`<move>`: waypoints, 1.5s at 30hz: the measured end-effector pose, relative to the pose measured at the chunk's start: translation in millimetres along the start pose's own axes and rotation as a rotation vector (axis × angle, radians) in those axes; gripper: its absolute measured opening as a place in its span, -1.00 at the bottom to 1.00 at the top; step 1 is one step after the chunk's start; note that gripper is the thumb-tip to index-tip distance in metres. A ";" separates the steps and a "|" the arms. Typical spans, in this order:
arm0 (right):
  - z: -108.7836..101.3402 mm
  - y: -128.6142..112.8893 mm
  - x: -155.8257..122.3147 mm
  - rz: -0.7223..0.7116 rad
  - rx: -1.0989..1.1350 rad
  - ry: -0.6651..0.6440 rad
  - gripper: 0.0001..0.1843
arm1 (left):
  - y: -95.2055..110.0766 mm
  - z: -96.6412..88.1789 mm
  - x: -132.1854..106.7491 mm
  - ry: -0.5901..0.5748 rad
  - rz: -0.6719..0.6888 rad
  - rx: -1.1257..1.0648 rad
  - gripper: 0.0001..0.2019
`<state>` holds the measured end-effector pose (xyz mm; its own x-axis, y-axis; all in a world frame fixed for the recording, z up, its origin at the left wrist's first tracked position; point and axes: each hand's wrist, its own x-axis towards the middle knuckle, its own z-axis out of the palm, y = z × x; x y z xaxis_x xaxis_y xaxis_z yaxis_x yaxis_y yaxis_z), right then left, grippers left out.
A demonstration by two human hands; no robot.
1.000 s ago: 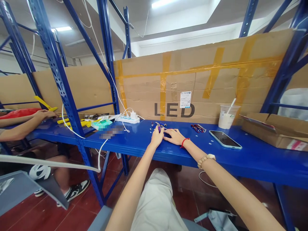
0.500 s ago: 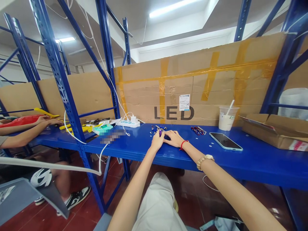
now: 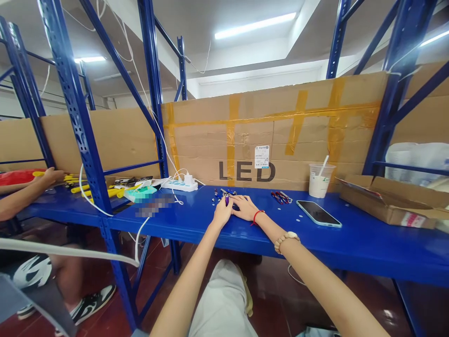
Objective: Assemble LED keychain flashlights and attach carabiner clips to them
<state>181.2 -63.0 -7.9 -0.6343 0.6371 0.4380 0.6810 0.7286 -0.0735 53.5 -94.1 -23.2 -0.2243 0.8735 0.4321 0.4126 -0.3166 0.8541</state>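
Both my hands rest on the blue shelf top (image 3: 351,243) in front of a taped cardboard sheet marked LED (image 3: 245,140). My left hand (image 3: 222,213) is closed around a small purple pen-like item (image 3: 227,200) that stands up between its fingers. My right hand (image 3: 244,208) lies right beside it, fingers curled towards the same item; I cannot make out whether it grips anything. Several small purple and metal parts (image 3: 224,192) lie just behind both hands. A red string circles my right wrist and a bead bracelet sits further up the arm.
A few red-handled tools (image 3: 279,196), a phone (image 3: 318,213) and a plastic cup with a straw (image 3: 319,179) lie to the right, then an open cardboard box (image 3: 389,201). A white power strip (image 3: 180,185) and yellow tools (image 3: 105,189) sit left, near another person's hand (image 3: 52,175).
The view has tilted up and shifted right a little. My hands stay together on the purple item. The other person's hand at the left has drawn back slightly.
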 end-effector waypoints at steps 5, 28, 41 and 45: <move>1.0 0.6 1.2 0.006 0.019 -0.027 -0.69 | -0.2 -7.7 3.0 0.128 -0.066 0.070 -0.76; 1.2 4.9 -1.6 0.000 0.145 0.138 -0.81 | 11.6 -12.1 -1.7 0.159 -0.049 0.026 -0.58; 3.4 7.4 -2.6 0.038 0.202 0.087 -0.78 | 4.7 -9.5 2.9 0.204 -0.123 0.059 -0.91; 4.0 8.1 -2.7 0.065 0.181 0.047 -0.77 | 5.4 -10.3 1.8 0.207 -0.131 0.093 -0.90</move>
<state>187.0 -57.8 -13.3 -0.5707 0.6745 0.4684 0.6401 0.7227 -0.2609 46.3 -98.0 -14.8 -0.4527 0.8077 0.3778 0.4451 -0.1624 0.8806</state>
